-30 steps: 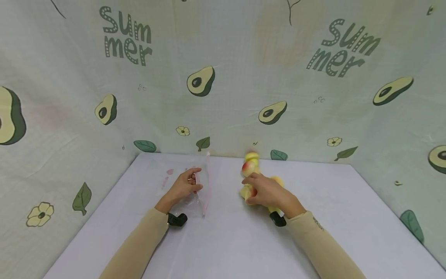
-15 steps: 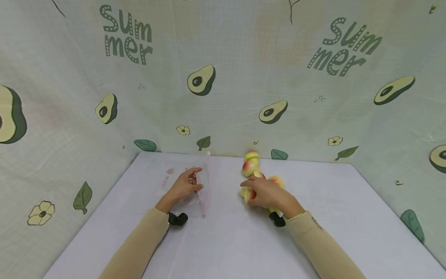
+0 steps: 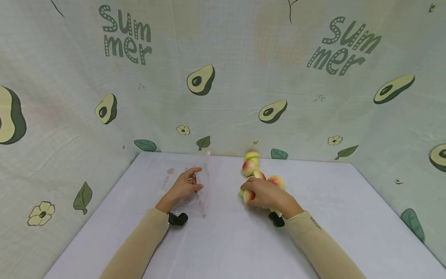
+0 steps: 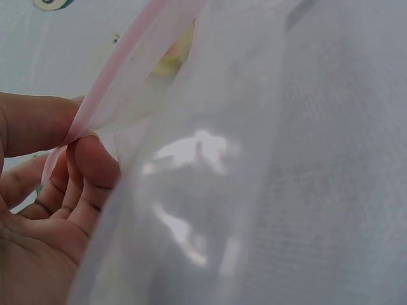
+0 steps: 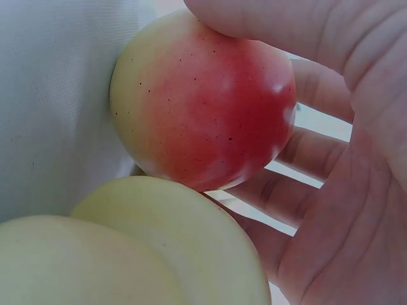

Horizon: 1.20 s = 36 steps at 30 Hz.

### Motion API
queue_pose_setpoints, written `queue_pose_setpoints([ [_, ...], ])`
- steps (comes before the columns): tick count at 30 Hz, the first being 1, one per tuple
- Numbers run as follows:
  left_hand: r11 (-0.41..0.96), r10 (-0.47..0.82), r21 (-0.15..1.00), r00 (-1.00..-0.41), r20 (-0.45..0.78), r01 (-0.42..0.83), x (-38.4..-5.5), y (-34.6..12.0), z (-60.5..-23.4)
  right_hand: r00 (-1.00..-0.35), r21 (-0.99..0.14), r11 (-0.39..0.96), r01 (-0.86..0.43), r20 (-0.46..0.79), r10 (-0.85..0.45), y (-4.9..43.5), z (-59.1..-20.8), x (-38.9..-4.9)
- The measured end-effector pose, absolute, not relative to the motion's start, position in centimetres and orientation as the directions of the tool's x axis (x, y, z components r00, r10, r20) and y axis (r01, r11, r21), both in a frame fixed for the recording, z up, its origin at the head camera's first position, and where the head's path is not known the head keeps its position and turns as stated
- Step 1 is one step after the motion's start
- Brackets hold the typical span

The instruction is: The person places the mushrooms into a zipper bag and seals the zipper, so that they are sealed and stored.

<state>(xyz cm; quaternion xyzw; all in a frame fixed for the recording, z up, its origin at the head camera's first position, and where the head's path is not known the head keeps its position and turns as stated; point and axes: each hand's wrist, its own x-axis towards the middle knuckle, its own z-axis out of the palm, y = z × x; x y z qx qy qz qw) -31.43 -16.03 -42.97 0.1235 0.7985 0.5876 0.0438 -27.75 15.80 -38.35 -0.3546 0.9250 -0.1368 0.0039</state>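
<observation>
In the head view my left hand (image 3: 182,188) is at the left of the table, holding a clear plastic bag (image 3: 189,199). Thumb and finger pinch the bag's pink edge (image 4: 95,95) in the left wrist view, where the bag's mouth gapes a little. My right hand (image 3: 268,193) grips a red-and-yellow peach (image 5: 210,108), thumb on one side and fingers curled behind it. Right beside that peach lie pale yellow ones (image 5: 172,235). Past the hand in the head view, more peaches (image 3: 249,167) form a loose line, and another peach (image 3: 277,181) sits close behind the hand.
A white-covered table (image 3: 223,248) lies under everything. At its back and sides hangs a pale cloth (image 3: 230,50) printed with avocados and lettering. A small black device (image 3: 277,219) sits at the right wrist, and another black device (image 3: 178,219) at the left.
The right hand's fingers have drawn in around the peach, with the hand shifting very slightly left. My left hand and the bag stay where they were.
</observation>
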Motion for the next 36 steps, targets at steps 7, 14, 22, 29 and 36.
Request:
queue_pose_setpoints([
  [7, 0.290, 0.236, 0.947, -0.969, 0.072, 0.141, -31.3, -16.1, -42.9, -0.752, -0.261, 0.713, -0.651, 0.090, -0.653, 15.8, -38.3, -27.7],
  [14, 0.291, 0.240, 0.947, -0.969, 0.066, 0.136, -31.3, -16.0, -42.8, -0.748, -0.240, 0.713, -0.658, 0.108, -0.654, 15.8, -38.3, -27.7],
  [22, 0.285, 0.246, 0.948, -0.967, 0.071, 0.142, -31.3, -15.9, -42.9, -0.759, -0.225, 0.726, -0.650, 0.157, -0.632, 15.4, -38.3, -27.7],
  [29, 0.294, 0.242, 0.946, -0.968, 0.067, 0.139, -31.3, -15.9, -43.0, -0.758, -0.220, 0.725, -0.653, 0.186, -0.626, 15.0, -38.7, -27.8],
  [36, 0.290, 0.242, 0.947, -0.968, 0.066, 0.137, -31.4, -15.9, -43.0, -0.701, -0.194, 0.675, -0.712, 0.262, -0.664, 14.5, -39.0, -28.2],
])
